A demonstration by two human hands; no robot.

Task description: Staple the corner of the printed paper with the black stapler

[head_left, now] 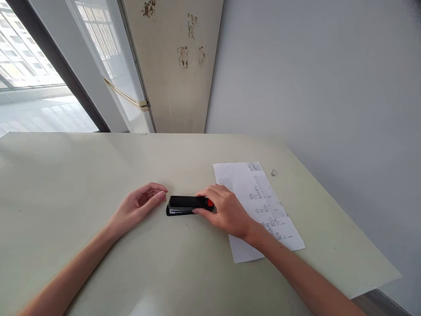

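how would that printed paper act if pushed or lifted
The paper looks thin, so it would probably flop if lifted. It would likely slide on the shiny table, though the right hand over its edge might hinder it.

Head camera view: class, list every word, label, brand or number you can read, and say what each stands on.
None can be read for certain.
Paper sheet: several printed lines and a dense block at its top edge, all too small and blurred to read.
Black stapler, in the right hand: faint marks near its red part, too small to read.
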